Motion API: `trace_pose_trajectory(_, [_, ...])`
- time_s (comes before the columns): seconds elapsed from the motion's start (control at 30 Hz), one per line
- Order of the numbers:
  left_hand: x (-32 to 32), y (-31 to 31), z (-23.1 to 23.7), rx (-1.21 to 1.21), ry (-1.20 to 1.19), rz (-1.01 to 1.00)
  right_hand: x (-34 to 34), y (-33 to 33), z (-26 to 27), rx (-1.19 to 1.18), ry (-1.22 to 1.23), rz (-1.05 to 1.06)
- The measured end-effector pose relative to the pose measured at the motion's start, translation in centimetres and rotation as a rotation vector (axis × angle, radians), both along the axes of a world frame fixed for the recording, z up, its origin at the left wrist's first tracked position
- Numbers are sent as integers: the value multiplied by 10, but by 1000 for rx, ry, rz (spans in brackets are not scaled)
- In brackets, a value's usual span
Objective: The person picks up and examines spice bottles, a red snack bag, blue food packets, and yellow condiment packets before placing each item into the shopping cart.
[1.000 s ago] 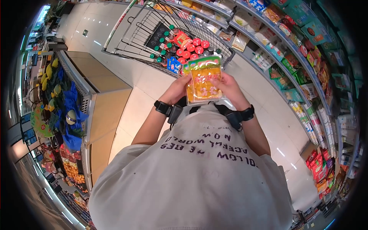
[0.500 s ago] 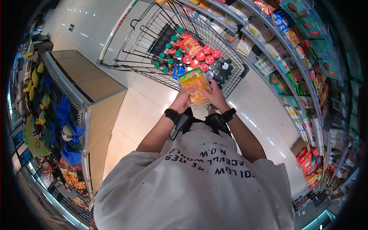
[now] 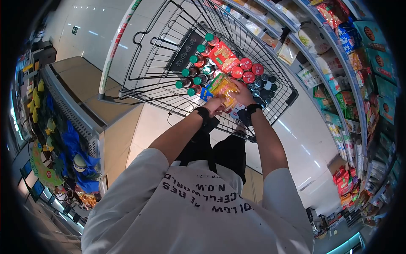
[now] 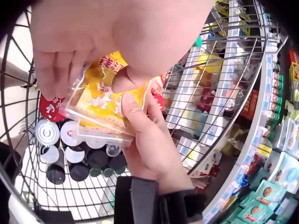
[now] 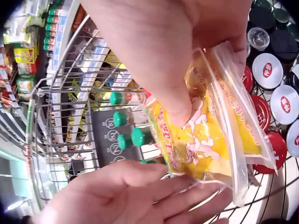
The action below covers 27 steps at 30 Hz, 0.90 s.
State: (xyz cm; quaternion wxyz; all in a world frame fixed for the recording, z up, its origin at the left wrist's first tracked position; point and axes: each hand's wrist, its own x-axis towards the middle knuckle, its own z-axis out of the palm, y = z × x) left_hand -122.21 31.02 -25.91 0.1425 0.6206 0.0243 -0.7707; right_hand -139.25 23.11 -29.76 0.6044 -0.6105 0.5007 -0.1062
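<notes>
Two yellow clear-edged plastic packets (image 3: 222,86) with pink cartoon animals overlap, tilted, over the shopping cart's (image 3: 152,79) basket. My right hand (image 3: 244,95) grips them, its thumb pressed across the front packet (image 5: 205,144). My left hand (image 3: 215,105) is at their near edge; in the right wrist view its palm (image 5: 112,193) faces up, with straight fingers reaching under the lower edge. Below the packets lie red-lidded jars (image 3: 248,77), green-capped bottles (image 3: 188,73), a red packet (image 3: 223,57) and a partly covered blue packet (image 3: 206,94).
Dark-lidded containers (image 3: 264,91) stand at the basket's right end. Stocked shelves (image 3: 321,63) run along the right, close past the cart's wire side. At the left is a display stand (image 3: 80,127) with yellow and blue decorations.
Both hands have moved forward with the packets, from in front of my shirt to over the cart. The cart looks larger and nearer. My left fingers have loosened from the packets' edge.
</notes>
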Motion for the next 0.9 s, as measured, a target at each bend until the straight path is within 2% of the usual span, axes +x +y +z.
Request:
trace_pose_trajectory(0.07, [1,-4,-8,7,-16,-67,-4,-4,-36,18,26,90])
trace_pose_trajectory(0.13, [3,-6,-22,21,-54,-112,-9,-7,-45,50,52,76])
trace_pose_trajectory(0.2, [4,-4,-32,-104,-21,-273,-17,-11,-40,-140,394,168])
trace_pose_trajectory(0.23, [-1,-6,-25,-186,-117,-234,-17,-9,-33,-271,492,168])
trace_pose_trajectory(0.27, [-3,-8,-18,-186,-107,-229,-17,-7,-25,-270,500,174])
trace_pose_trajectory(0.33, [-1,-13,-3,-532,-564,-335,-13,-4,-9,-329,583,170])
trace_pose_trajectory(0.37, [-1,-15,-3,-554,-786,-492,-8,2,6,-382,676,136])
trace_pose_trajectory(0.4, [1,-16,-8,-556,-781,-480,-4,5,9,-388,684,145])
trace_pose_trajectory(0.47, [5,-15,-19,-681,-792,-421,-5,18,-6,-305,705,-107])
trace_pose_trajectory(0.5, [7,-14,-23,-645,-676,-456,-13,33,-29,-309,615,-163])
trace_pose_trajectory(0.53, [2,-15,-19,-558,-684,-614,-19,40,-25,-216,567,-160])
trace_pose_trajectory(0.57, [7,-16,-18,-649,-584,-791,-23,46,-14,-144,521,-167])
trace_pose_trajectory(0.6, [4,-20,-12,-715,-641,-864,-30,54,-11,-161,574,-171])
trace_pose_trajectory(0.63, [6,-24,-5,-770,-510,-745,-40,53,7,-112,611,-180])
trace_pose_trajectory(0.67, [1,-23,0,-1050,-713,-668,-52,54,17,-183,628,-211])
trace_pose_trajectory(0.73, [-4,-33,13,-1005,-703,-582,-77,33,66,9,516,-221])
trace_pose_trajectory(0.8, [2,-42,42,-1122,-634,-505,-109,33,80,93,437,-331])
trace_pose_trajectory(0.83, [8,-50,80,-1125,-521,-458,-125,32,95,75,419,-302])
trace_pose_trajectory(0.87, [16,-55,103,-1220,-646,-538,-140,33,108,65,398,-271])
trace_pose_trajectory(0.9, [24,-63,146,-1211,-685,-472,-151,35,124,68,448,-256])
